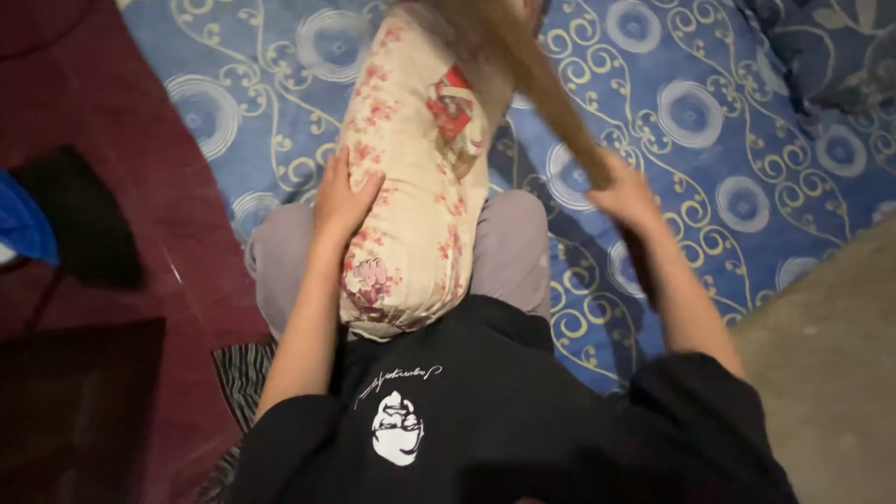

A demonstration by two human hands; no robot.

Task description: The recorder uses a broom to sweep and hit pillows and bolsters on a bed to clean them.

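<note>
Left grip (341,198) flat, open, on soft floral bolster pillow (415,177). Right grip (627,194) closed round blurred wooden stick (537,79). Open patterned blue bedsheet (709,112) beyond right grip.

We see a cream pillow (415,177) in soft matt cloth printed with pink and red flowers, slightly wrinkled. Under it lies a blue bedsheet (709,112) of smooth matt fabric with pale swirls and rings. The long stick (546,89) looks like tan wood, blurred. At the bed's right edge the floor (831,373) looks rough, dull grey.
</note>
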